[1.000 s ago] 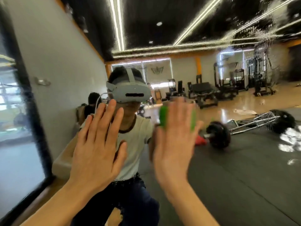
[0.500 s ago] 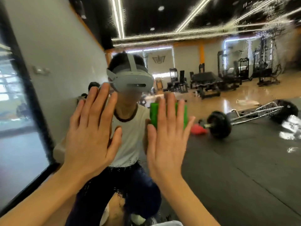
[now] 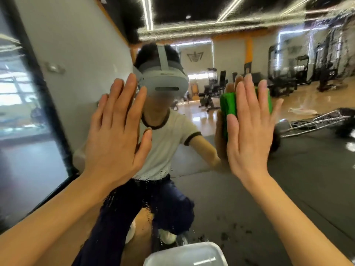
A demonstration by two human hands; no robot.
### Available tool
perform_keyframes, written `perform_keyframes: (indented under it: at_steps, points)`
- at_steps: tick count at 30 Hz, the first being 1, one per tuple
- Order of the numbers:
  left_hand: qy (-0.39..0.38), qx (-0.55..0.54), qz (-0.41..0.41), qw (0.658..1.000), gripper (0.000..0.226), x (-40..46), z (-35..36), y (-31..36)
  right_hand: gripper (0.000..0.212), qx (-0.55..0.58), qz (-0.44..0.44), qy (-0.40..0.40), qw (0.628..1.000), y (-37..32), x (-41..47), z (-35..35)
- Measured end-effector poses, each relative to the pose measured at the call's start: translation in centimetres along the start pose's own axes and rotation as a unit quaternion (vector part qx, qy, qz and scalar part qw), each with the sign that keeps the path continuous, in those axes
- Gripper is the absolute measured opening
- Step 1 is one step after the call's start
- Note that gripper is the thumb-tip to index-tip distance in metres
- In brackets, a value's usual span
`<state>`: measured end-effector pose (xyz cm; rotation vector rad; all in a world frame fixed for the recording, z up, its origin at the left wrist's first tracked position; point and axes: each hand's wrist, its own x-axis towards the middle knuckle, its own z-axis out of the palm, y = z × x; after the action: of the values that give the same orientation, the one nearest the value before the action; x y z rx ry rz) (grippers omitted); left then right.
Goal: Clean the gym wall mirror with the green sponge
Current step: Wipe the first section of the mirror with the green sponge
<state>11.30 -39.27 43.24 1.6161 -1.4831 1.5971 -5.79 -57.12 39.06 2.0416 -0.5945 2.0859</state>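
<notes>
- The wall mirror [image 3: 288, 189] fills nearly my whole frame. Its dark frame edge runs down the far left, and there are water streaks and droplets on the glass, thickest across the top and along the lower middle.
- In the reflection I can see a gym: dark ceiling with light strips at the top, wood floor and black weight machines [image 3: 284, 83] at upper right, dark rubber matting below them, and a barbell [image 3: 315, 121] lying at the right edge.
- Centre of frame is the reflected person, crouching, in a grey headset [image 3: 163, 81], pale tee and dark trousers.
- Left hand [image 3: 117, 135], centre-left: palm flat toward the glass, fingers straight and spread, holding nothing.
- Right hand [image 3: 249, 127], centre-right: also flat with fingers straight, pressing the green sponge [image 3: 228, 104] onto the mirror. The sponge sits under the fingers and pokes out on both sides of them.
- White tub [image 3: 184, 254] at bottom centre. I only see its rim, so I can't tell what's inside.
- Count: two hands, one sponge, one tub, one barbell.
</notes>
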Motion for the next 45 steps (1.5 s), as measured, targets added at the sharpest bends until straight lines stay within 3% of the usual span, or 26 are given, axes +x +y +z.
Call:
perform_keyframes:
  at_steps: [3,8,10,12,15,18,22,24,26,30,33,36,40,43,45]
  points:
    - [0.005,0.007,0.004,1.0,0.066,0.0,0.1,-0.1,0.052,-0.016,-0.088,-0.037,0.995,1.6,-1.5,-0.5]
    - [0.011,0.019,0.004,1.0,0.065,0.0,0.3,-0.1,0.055,-0.09,-0.215,-0.119,0.965,4.8,-12.3,-1.8]
    - [0.009,0.017,0.002,1.0,0.065,0.0,0.2,-0.1,0.056,-0.09,-0.245,-0.126,0.957,5.0,-10.6,-1.9]
    - [0.011,0.019,0.001,1.0,0.065,0.0,0.2,-0.2,0.053,-0.05,-0.236,-0.098,0.966,3.8,-5.1,-1.5]
    - [0.006,0.019,0.002,1.0,0.065,-0.1,0.2,-0.2,0.046,0.034,-0.143,-0.014,0.989,1.6,3.3,-0.6]
    - [0.009,0.014,0.005,1.0,0.065,-0.1,0.2,-0.3,0.048,0.019,-0.137,0.0,0.99,1.6,2.6,-0.1]
    - [0.018,0.017,0.013,1.0,0.064,-0.2,0.3,-0.5,0.06,-0.086,-0.295,-0.134,0.942,5.2,-10.3,-1.4]
    - [0.016,0.016,0.012,1.0,0.064,-0.1,0.3,-0.6,0.062,-0.119,-0.352,-0.145,0.917,6.7,-13.7,-2.5]
    - [0.014,0.018,0.009,1.0,0.064,-0.2,0.3,-0.5,0.064,-0.115,-0.382,-0.146,0.905,6.5,-11.5,-2.5]
    - [0.013,0.02,0.006,1.0,0.064,-0.2,0.3,-0.4,0.05,-0.022,-0.248,-0.053,0.967,1.8,1.5,0.0]
    - [0.007,0.012,0.009,1.0,0.065,-0.2,0.1,-0.5,0.046,-0.003,-0.177,0.022,0.984,-0.8,5.2,1.4]
    - [-0.016,-0.023,0.036,0.999,0.063,-0.4,-0.4,-1.0,0.048,-0.023,-0.246,-0.052,0.968,0.2,-1.5,0.8]
    - [-0.055,-0.06,0.081,0.993,0.056,-1.9,-2.2,-3.2,0.058,-0.096,-0.349,-0.157,0.919,4.3,-13.6,-1.9]
    - [-0.066,-0.056,0.064,0.994,0.054,-5.6,-3.1,-5.6,0.061,-0.087,-0.381,-0.164,0.906,4.3,-12.3,-1.8]
    - [-0.086,-0.077,0.017,0.993,0.057,-8.6,-3.3,-6.3,0.059,-0.012,-0.309,-0.137,0.941,1.6,-6.9,-0.7]
